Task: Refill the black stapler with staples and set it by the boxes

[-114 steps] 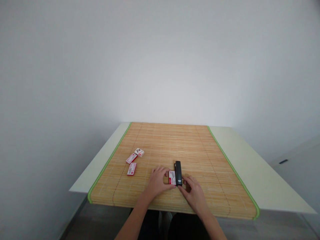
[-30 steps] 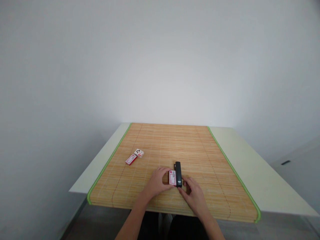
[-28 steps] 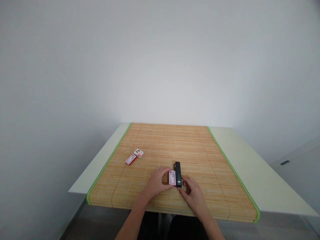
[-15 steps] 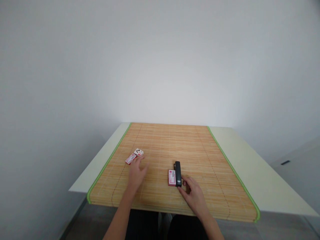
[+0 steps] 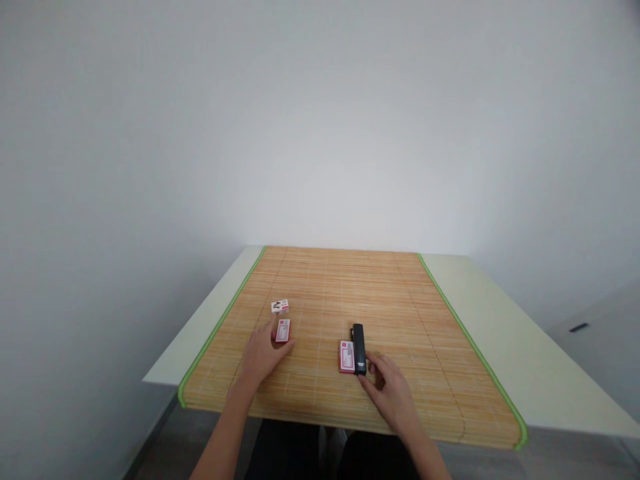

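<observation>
Here's the left hand [image 5: 261, 350], thumb and fingers spanning a red-and-white box [image 5: 283, 330] and holding it by its near and far ends, left of centre on the bamboo mat [image 5: 350, 280]! Just beyond it sits a small white box [image 5: 280, 306]. Over to the right hand [image 5: 391, 390]: thumb and forefinger slightly parted, at the near end and right side of the black stapler [image 5: 359, 349]; a firm grip, I cannot tell. Tight against the stapler's left flank lies a second red-and-white box [image 5: 347, 357], all on the mat-covered worktop [image 5: 210, 307].
</observation>
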The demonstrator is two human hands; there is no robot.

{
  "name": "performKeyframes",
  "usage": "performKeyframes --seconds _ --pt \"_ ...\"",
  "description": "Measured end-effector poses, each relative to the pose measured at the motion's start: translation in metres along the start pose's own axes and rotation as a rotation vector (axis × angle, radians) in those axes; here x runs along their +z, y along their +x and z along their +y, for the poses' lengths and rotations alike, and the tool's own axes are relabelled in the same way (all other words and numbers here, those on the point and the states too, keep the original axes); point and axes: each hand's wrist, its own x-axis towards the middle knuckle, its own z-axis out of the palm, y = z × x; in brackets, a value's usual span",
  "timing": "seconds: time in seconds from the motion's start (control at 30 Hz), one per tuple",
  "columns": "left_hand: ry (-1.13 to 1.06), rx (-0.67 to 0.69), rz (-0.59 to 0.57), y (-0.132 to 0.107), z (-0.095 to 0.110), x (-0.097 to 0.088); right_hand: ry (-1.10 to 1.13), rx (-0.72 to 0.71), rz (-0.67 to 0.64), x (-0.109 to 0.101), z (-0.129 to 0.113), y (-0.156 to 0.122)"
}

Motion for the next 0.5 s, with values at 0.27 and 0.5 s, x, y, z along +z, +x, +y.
performKeyframes --seconds 0.27,0.5 --pt "-0.115 0.079 -0.186 0.016 -0.003 -0.011 -0.004 -0.002 -0.007 0.0 0.002 -0.001" --pt "-0.372 0.154 -0.237 0.004 0.062 0.002 0.002 -0.012 0.012 0.001 0.002 0.0"
